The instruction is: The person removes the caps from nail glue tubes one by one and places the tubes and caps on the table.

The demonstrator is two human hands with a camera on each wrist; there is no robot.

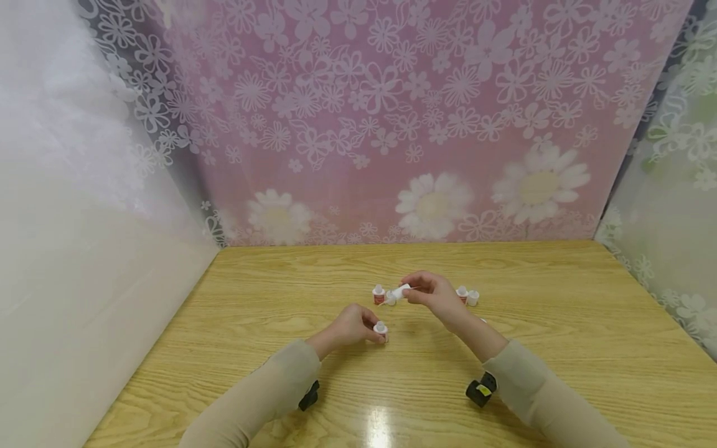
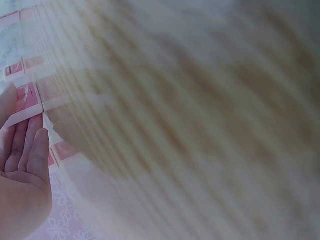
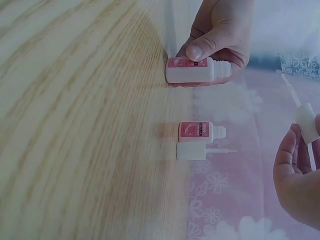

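My left hand (image 1: 351, 325) grips a small white bottle (image 1: 381, 330) with a pink label, upright on the wooden table. Its neck is uncapped; in the right wrist view the thumb presses the label of this bottle (image 3: 192, 74). My right hand (image 1: 439, 302) pinches a white brush cap (image 1: 401, 290) above the table, its thin brush pointing down and left. Just behind the gripped bottle stands another open bottle (image 1: 379, 295). Beside that one, a second brush cap (image 3: 191, 151) rests on its top with the brush sticking up.
Right of my right hand stand a further open bottle (image 1: 462, 295) and a white cap (image 1: 473, 298). A small white thing (image 1: 483, 320) is mostly hidden by the right forearm. Flower-patterned curtains (image 1: 358, 124) hang along the table's back and sides.
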